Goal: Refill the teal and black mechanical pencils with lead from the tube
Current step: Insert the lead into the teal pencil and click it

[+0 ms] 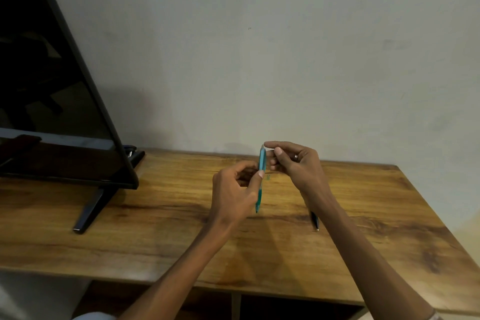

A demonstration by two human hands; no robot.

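Head-camera view: the left hand [235, 191] grips the teal mechanical pencil [261, 179] near mid-barrel, thumb pressed against its side, holding it nearly upright above the wooden table [155, 228] with the tip pointing down. The right hand [293, 161], a ring on one finger, pinches at the pencil's top end with thumb and forefinger; whatever sits between those fingertips is too thin and blurred to make out, possibly a lead or the cap. The black mechanical pencil [315, 221] lies flat on the table beneath the right forearm, only its lower end and tip visible, well apart from the teal one. A small greenish speck rests on the tabletop just behind the hands. At far left, a dark television screen [52, 112] stands on an angled foot [89, 210] against a pale wall [285, 47].
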